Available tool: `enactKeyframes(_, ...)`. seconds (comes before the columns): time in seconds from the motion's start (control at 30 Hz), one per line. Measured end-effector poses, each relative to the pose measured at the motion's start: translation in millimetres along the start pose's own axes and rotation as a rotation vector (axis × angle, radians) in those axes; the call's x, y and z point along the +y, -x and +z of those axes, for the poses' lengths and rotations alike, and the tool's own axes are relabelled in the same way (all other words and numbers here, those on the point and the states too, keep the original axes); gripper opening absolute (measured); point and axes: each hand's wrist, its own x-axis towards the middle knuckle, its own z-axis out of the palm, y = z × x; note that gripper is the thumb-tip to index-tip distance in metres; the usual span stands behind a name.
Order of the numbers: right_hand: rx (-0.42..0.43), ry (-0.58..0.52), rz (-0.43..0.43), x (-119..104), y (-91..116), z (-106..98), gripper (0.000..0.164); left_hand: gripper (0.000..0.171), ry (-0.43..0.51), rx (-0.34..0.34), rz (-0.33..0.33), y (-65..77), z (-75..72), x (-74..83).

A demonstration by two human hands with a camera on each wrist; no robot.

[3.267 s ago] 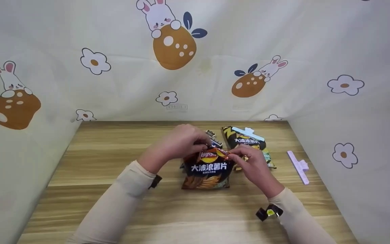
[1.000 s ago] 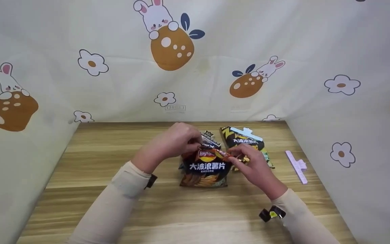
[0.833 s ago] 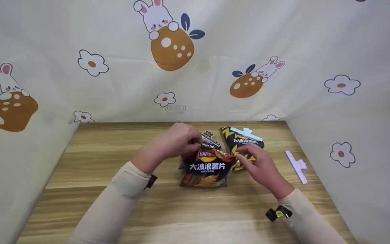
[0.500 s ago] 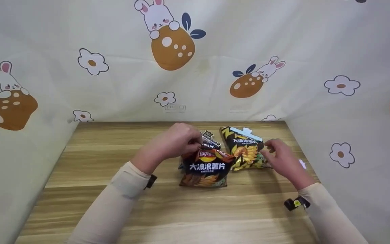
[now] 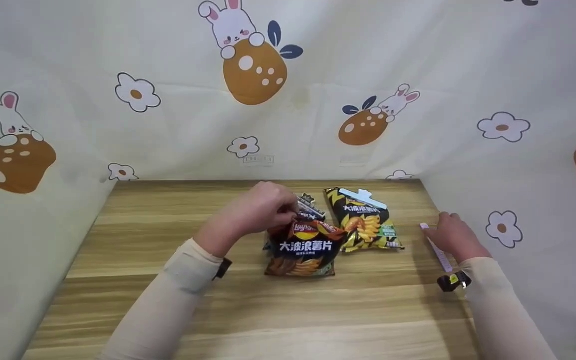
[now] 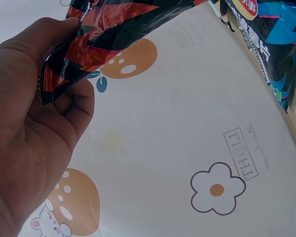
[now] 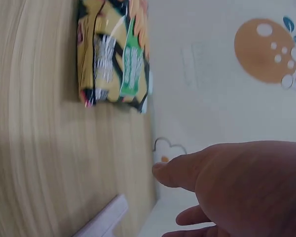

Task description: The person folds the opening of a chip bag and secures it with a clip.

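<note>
A dark red-and-black chip bag stands near the table's middle, its top edge folded over. My left hand pinches the bag's upper left corner; in the left wrist view, thumb and fingers hold the foil corner. At the right side of the table lies a lilac bag clip. My right hand is over that clip and hides part of it. In the right wrist view the right hand's fingers are apart, with nothing between them, and the clip lies below.
A yellow-and-black chip bag with a light blue clip on its top lies right of centre. Behind the held bag is another bag, dark and blue, with a dark clip. Patterned cloth walls border the wooden table.
My right hand has let go of the red-and-black bag's right corner and moved right, past the yellow bag, to the lilac clip. My left hand has stayed at its corner.
</note>
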Motion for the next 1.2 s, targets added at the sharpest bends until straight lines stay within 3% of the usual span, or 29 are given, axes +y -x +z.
enactKeyframes(0.23, -0.053, -0.022, 0.050, 16.9, -7.2, 0.0, 0.071, 0.007, 0.003, -0.006, -0.007, -0.7, -0.8, 0.5)
enactKeyframes(0.67, -0.131, -0.018, 0.091, 22.2, -9.1, -2.3, 0.042, 0.006, -0.006, -0.007, 0.023, -1.9, -0.5, 0.4)
enactKeyframes(0.83, -0.140, -0.040, 0.101, 25.2, -9.4, 2.1, 0.040, 0.006, -0.005, -0.013, 0.016, -1.8, -0.7, 1.1)
enactKeyframes(1.2, -0.018, -0.043, 0.061, 30.9, -12.6, 17.4, 0.032, 0.004, -0.003, -0.019, 0.013, -2.5, -0.4, 1.6)
